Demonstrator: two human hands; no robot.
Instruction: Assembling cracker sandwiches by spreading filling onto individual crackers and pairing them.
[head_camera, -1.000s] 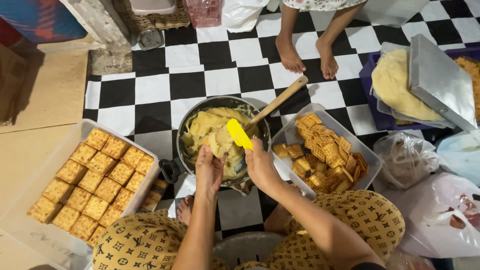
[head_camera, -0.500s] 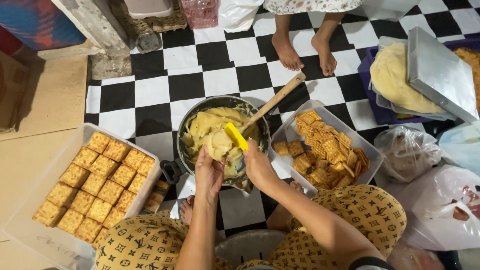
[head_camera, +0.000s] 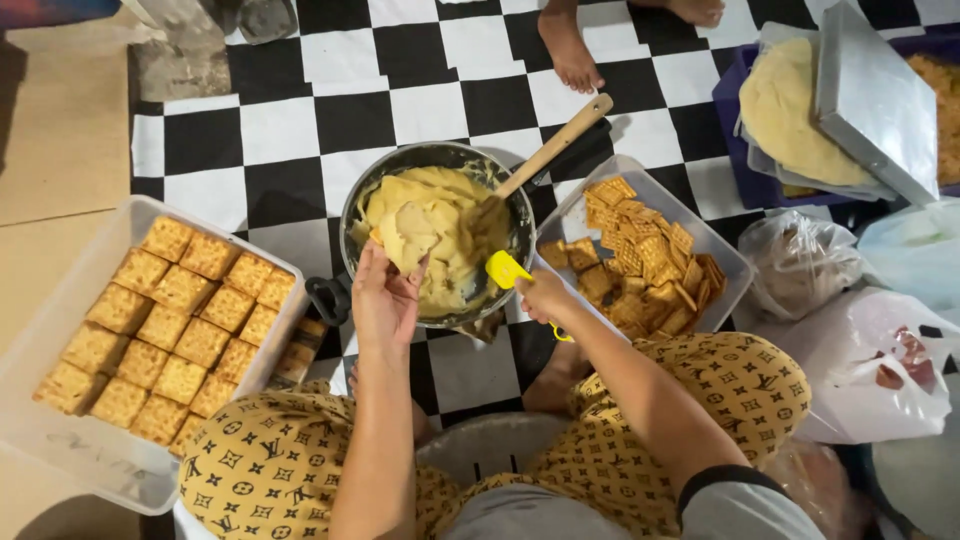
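Yellow silicone marks the small spatula (head_camera: 508, 270) that is held in the right hand (head_camera: 545, 297), the grip closed around its handle, with the blade lying at the right rim of the dark pan (head_camera: 352, 203). A cracker (head_camera: 405, 238) spread with pale yellow filling is held in the left hand (head_camera: 385, 300), fingers and thumb pinched around its lower edge, so that it is raised just over the pan's near side. The pan is set on the black-and-white checkered floor (head_camera: 280, 130) and is filled with a thick cream-coloured paste (head_camera: 445, 215); a wooden spoon (head_camera: 545, 155) is left leaning in it, its handle pointing up and to the right over the rim.

To the left of the pan, a clear plastic tub (head_camera: 60, 300) is seen, packed with rows of filled square crackers (head_camera: 175, 320) lying flat and touching one another. To the right of the pan, a second clear tub (head_camera: 730, 265) is filled with loose plain crackers (head_camera: 645, 265) heaped at all angles. Both tubs are placed just beside the pan.

Legs in yellow patterned trousers (head_camera: 270, 460) are folded below the pan. Beyond the pan, at the top edge, the bare feet of another person (head_camera: 570, 50) are planted on the floor. At the upper right, a mound of pale dough (head_camera: 785, 110) is kept in a tray under a tilted metal lid (head_camera: 875, 95), and crumpled plastic bags (head_camera: 870, 350) are piled at the right.
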